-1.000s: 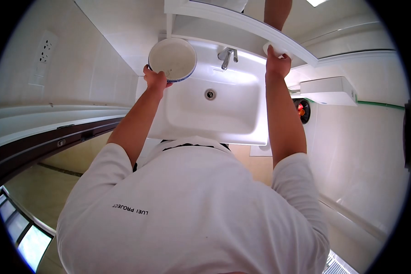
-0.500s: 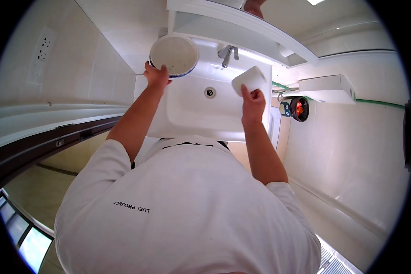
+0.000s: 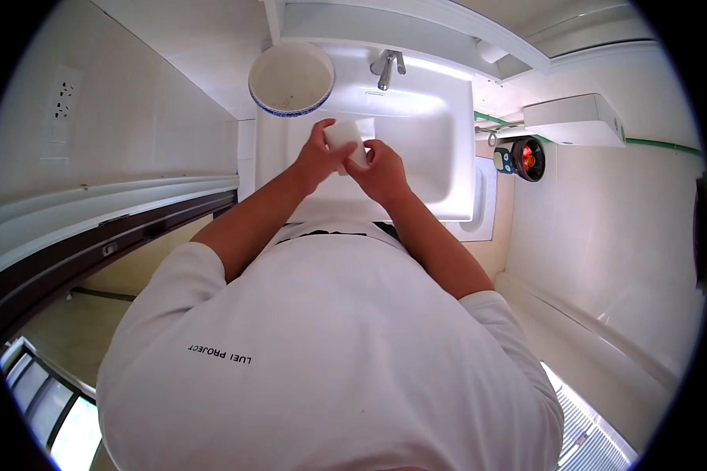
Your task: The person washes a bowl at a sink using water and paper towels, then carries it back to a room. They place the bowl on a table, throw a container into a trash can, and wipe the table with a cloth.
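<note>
Over the front half of the white sink (image 3: 424, 149), my two hands meet around a small white object (image 3: 342, 141) with smooth sides and rounded corners. I cannot make out its exact kind. My left hand (image 3: 319, 161) grips it from the left, thumb across its near side. From the right, the fingers of my right hand (image 3: 380, 174) close on its lower right edge. A large white bowl (image 3: 292, 77) with a blue patterned rim stands at the sink's back left corner, apart from both hands. Behind my hands, the metal faucet (image 3: 386, 69) rises at the back of the basin.
A white shelf unit (image 3: 369, 23) runs along the wall behind the sink. To the right are a white box (image 3: 575, 119) on the wall, a green pipe (image 3: 660, 147) and a dark round container (image 3: 529, 160) with red things inside. A sliding door track (image 3: 110, 235) lies left.
My left hand has let go of the bowl and moved right to the white object. My right hand has brought that object left and nearer to me. The view has shifted slightly.
</note>
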The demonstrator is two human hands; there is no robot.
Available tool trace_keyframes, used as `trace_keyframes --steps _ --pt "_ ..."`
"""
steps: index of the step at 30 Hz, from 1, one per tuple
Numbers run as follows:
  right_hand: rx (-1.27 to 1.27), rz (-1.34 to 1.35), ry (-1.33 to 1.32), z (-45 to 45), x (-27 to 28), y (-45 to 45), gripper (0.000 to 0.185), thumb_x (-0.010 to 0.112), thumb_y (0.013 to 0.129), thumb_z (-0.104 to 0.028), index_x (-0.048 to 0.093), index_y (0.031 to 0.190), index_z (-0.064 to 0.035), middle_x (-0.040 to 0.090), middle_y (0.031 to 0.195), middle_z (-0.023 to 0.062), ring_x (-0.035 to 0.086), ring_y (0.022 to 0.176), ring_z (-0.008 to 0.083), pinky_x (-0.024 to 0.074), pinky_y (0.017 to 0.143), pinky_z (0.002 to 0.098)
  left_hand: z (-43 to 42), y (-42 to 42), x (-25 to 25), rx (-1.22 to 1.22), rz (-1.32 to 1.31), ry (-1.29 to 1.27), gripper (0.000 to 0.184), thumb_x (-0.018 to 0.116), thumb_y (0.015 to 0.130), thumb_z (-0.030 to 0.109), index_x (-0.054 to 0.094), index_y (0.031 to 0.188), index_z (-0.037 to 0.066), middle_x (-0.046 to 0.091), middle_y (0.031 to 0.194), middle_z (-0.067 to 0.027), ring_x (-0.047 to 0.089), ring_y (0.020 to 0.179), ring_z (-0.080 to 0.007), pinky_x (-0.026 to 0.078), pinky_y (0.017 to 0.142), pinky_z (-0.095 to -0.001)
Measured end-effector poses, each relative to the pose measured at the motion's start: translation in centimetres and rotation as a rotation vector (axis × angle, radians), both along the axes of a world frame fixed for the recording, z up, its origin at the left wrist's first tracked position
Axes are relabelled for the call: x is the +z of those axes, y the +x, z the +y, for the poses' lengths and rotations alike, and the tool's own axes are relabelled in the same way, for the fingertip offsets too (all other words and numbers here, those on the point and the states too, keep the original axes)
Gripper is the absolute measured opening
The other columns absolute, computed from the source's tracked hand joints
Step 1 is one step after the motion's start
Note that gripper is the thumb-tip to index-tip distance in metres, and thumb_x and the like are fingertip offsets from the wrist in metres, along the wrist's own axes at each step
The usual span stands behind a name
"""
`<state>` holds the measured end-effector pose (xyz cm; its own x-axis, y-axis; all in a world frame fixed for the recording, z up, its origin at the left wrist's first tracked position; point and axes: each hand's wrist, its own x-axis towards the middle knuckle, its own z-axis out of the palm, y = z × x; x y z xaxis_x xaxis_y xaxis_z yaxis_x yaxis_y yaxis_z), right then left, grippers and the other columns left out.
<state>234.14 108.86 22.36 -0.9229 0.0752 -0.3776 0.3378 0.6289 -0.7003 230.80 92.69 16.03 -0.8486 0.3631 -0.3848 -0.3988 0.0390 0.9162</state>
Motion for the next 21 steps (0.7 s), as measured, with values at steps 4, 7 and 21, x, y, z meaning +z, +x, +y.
trace_keyframes --steps 4,7,21 --pt "-0.047 0.294 0.003 2.2 -1.8 0.6 0.047 0.082 0.087 -0.033 0.069 0.117 0.0009 0.064 0.08 0.0043 0.058 0.072 0.0128 0.0508 0.068 0.0297 -1.7 -0.3 0.4 0.131 -0.31 0.4 0.069 0.074 0.096 0.028 0.036 0.15 0.012 0.052 0.142 -0.0094 0.055 0.13 -0.026 0.051 0.104 -0.0514" --pt "-0.527 -0.172 -0.448 2.7 -0.5 0.5 0.041 0.074 0.097 -0.033 0.065 0.127 -0.0059 0.067 0.101 0.0039 0.062 0.088 0.0156 0.05 0.079 0.032 -3.1 -0.2 1.3 -0.062 -0.368 0.8 0.057 0.063 0.103 0.026 0.036 0.152 0.015 0.05 0.145 -0.0056 0.052 0.135 -0.0267 0.046 0.112 -0.0527" --pt "-0.489 0.226 -1.308 6.7 5.3 0.1 0.033 0.046 0.11 -0.02 0.054 0.138 -0.0023 0.063 0.134 0.0098 0.057 0.129 0.0231 0.0437 0.114 0.0411 -4.2 0.9 -0.4 -0.014 -0.386 0.988 0.064 0.056 0.107 0.035 0.026 0.161 0.022 0.043 0.156 -0.007 0.044 0.144 -0.0277 0.04 0.118 -0.0507"
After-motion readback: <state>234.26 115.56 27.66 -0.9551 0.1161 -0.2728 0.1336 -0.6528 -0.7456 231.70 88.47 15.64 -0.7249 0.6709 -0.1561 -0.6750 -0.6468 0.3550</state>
